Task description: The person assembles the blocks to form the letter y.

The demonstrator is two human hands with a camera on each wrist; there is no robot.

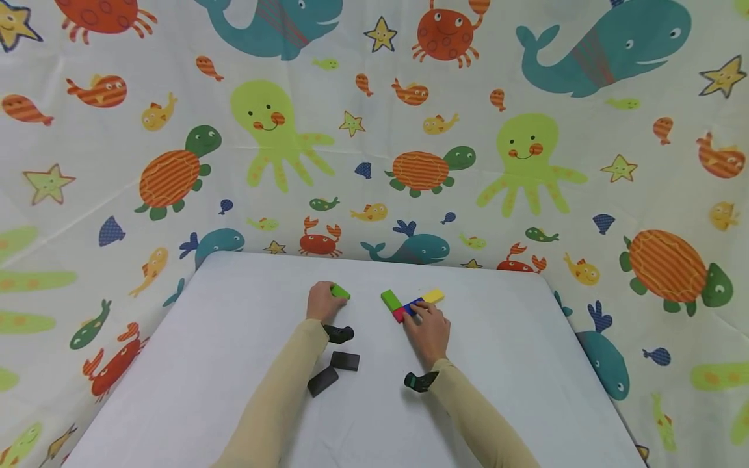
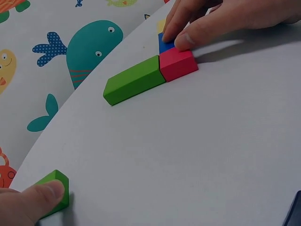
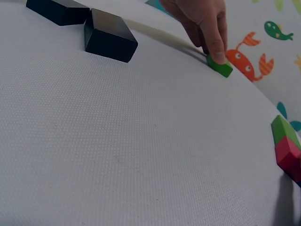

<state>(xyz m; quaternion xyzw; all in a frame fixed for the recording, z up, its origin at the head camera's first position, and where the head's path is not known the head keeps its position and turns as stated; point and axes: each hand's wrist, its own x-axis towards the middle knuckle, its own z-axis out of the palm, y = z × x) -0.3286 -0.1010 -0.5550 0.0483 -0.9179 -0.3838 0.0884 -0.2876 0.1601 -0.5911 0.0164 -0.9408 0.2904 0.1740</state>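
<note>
Blocks were being set end to end on the white table (image 1: 497, 390), and the step in hand looked like the lining up of one block while another was kept ready. A loose green block (image 1: 341, 292) was pinched by the left hand (image 1: 324, 303), with the thumb pressed on its side. It was held low at the far part of the table, left of the joined blocks — whether the table was touched by it could not be told.

The right hand (image 1: 430, 330) was bent over the blue block (image 1: 413, 305), which seemed to be pinched, though the finger side was partly hidden. The red block (image 1: 399, 314) was touched by the thumb. A second green block (image 1: 390, 299) was joined to the red one in a straight line, and the blue one was set off from there at a slant, with the yellow block (image 1: 433, 296) at its far end.

Two black blocks (image 1: 345, 361) were left nearer the person, close together and not held. For the next move, steady fingers seemed to be needed at the corner — the red block could easily be bumped — and a gentle slide for the loose green one.
</note>
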